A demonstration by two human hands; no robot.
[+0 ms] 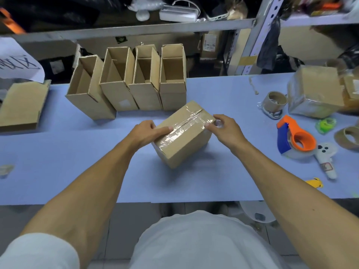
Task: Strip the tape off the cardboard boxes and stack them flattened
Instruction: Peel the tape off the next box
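Note:
A closed cardboard box (184, 144) stands on the blue table (58, 171), with clear tape (186, 123) running along its top seam. My left hand (147, 133) grips the box's left top edge, the thumb lying flat on the tape. My right hand (223, 127) pinches the tape's end at the box's right top edge. Behind stand several open-topped cardboard boxes (126, 80) in a row. A flattened box (23, 105) lies at the far left.
To the right lie an orange and blue tape dispenser (295, 136), empty tape cores (274, 100), a white handle-shaped device (326, 160), a plastic-wrapped box (314, 92) and small green and yellow scraps. Metal shelving (262, 35) rises behind the table.

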